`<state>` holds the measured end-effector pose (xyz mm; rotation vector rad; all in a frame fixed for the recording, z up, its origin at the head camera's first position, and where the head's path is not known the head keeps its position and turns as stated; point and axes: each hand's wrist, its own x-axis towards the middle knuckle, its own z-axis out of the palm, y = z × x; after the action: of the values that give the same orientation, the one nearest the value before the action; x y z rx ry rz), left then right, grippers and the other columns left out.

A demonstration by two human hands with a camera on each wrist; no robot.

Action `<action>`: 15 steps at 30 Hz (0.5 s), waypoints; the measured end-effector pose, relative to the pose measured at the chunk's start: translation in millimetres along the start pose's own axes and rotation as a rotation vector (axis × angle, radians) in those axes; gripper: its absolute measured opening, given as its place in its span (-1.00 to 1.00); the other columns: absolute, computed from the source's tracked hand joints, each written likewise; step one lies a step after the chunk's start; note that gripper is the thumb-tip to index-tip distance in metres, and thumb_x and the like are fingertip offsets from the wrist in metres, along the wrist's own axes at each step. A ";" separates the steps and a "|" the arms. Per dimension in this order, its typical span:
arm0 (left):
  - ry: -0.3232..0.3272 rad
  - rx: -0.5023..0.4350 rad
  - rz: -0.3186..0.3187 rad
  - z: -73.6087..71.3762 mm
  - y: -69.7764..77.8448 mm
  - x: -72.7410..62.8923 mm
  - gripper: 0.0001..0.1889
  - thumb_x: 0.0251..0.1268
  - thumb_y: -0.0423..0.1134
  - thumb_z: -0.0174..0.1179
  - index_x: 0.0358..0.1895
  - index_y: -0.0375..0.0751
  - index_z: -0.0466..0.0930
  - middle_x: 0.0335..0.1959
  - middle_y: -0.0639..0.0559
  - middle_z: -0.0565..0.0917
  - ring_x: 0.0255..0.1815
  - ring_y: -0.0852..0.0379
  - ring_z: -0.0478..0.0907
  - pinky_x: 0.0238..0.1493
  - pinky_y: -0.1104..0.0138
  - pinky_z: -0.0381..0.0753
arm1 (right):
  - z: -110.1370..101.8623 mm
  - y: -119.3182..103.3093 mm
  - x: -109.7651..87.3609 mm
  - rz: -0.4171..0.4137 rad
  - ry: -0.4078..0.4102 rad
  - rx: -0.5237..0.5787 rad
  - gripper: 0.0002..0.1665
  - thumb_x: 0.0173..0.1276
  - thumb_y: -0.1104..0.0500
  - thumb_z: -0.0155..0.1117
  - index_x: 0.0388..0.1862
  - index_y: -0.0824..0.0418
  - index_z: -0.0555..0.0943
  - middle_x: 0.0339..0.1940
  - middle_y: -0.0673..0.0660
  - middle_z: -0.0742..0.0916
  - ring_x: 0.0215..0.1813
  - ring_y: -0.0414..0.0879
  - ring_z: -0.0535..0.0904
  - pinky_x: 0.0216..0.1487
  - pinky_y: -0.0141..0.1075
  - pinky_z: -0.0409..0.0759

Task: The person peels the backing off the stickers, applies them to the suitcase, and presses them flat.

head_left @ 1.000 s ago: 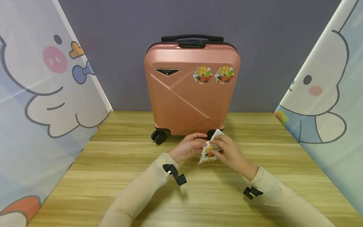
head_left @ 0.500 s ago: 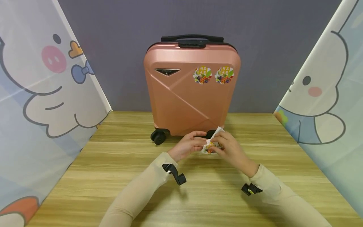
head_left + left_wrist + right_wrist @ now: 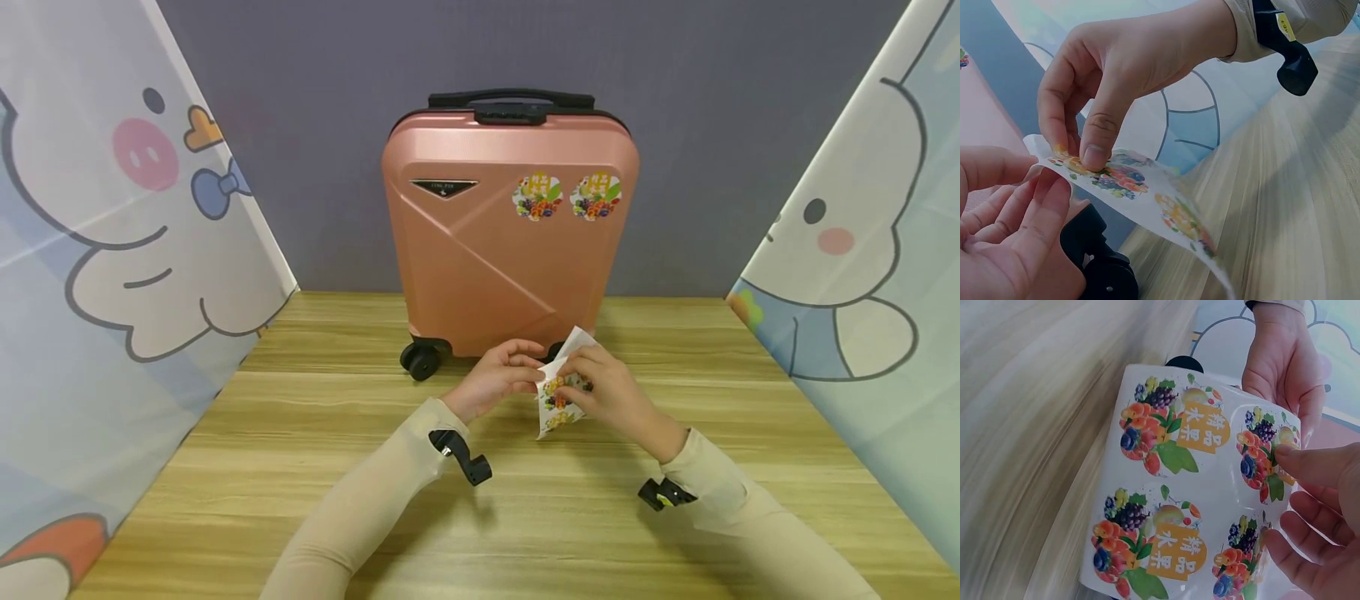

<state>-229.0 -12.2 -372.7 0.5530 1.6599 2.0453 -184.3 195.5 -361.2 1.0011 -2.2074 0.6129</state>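
A white sheet of round fruit stickers (image 3: 557, 417) is held between the two hands, in front of the pink suitcase (image 3: 495, 275). My left hand (image 3: 497, 379) pinches its edge between thumb and forefinger, as the left wrist view shows. My right hand (image 3: 618, 404) pinches the sheet near that same edge, its thumb (image 3: 1313, 464) lying on one printed sticker. Several fruit stickers show on the sheet in the right wrist view, and the paper bends. Two matching stickers, a left one (image 3: 537, 197) and a right one (image 3: 596, 197), sit on the suitcase's upper right.
The suitcase stands upright on the wood-grain table (image 3: 337, 500), with a black wheel (image 3: 420, 362) at its lower left and a black handle (image 3: 512, 98) on top. A grey wall (image 3: 300, 125) rises behind. Cartoon-printed panels flank both sides, such as the left panel (image 3: 67, 400).
The sheet tilted up half a second ago, then its lower part swung down again, showing more print. Both hands stay in nearly the same place, holding it.
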 end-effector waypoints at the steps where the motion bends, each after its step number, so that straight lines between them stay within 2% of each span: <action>1: -0.001 0.005 0.000 -0.2 0.2 0.0 -0.52 0.36 -0.59 0.10 0.33 -0.47 0.31 -0.16 -0.02 0.60 -0.28 0.17 0.62 0.07 0.04 0.64 | -0.3 -0.4 0.0 0.009 -0.011 0.005 -0.62 -0.18 0.42 0.68 -0.39 0.28 0.66 -0.32 0.10 0.63 -0.32 -0.06 0.53 -0.40 -0.26 0.59; 3: -0.002 0.008 -0.006 -0.6 0.3 0.0 -0.51 0.35 -0.59 0.11 0.33 -0.46 0.30 -0.16 -0.02 0.62 -0.28 0.17 0.63 0.15 -0.11 0.56 | -0.7 -1.3 -0.2 0.027 -0.036 0.019 -0.62 -0.16 0.42 0.67 -0.38 0.27 0.64 -0.33 0.09 0.62 -0.35 -0.06 0.53 -0.43 -0.27 0.58; 5: 0.000 0.013 -0.013 -0.8 0.5 -0.4 -0.50 0.34 -0.58 0.13 0.33 -0.44 0.31 -0.17 -0.02 0.63 -0.28 0.16 0.64 0.18 -0.17 0.51 | -0.9 -2.1 -0.2 0.039 -0.049 0.035 -0.62 -0.15 0.44 0.66 -0.39 0.26 0.63 -0.35 0.08 0.62 -0.37 -0.06 0.55 -0.44 -0.28 0.59; 12: 0.009 0.042 -0.011 0.1 1.3 -1.3 -0.52 0.33 -0.56 0.16 0.30 -0.45 0.35 -0.18 -0.04 0.66 -0.28 0.16 0.65 0.10 -0.06 0.61 | -0.2 -3.2 0.8 0.052 -0.064 0.044 -0.64 -0.12 0.44 0.64 -0.43 0.23 0.61 -0.44 0.05 0.64 -0.41 -0.08 0.57 -0.45 -0.30 0.60; 15: 0.010 0.040 -0.014 -0.3 1.0 -0.9 -0.49 0.31 -0.57 0.16 0.32 -0.47 0.33 -0.19 -0.03 0.66 -0.29 0.16 0.65 0.13 -0.13 0.57 | -1.2 -4.0 1.4 0.070 -0.083 0.050 -0.64 -0.09 0.45 0.63 -0.45 0.20 0.60 -0.46 0.03 0.64 -0.41 -0.11 0.56 -0.45 -0.32 0.58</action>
<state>-228.5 -13.1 -371.8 0.5438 1.7087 2.0127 -181.4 193.2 -358.7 0.9947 -2.3185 0.6717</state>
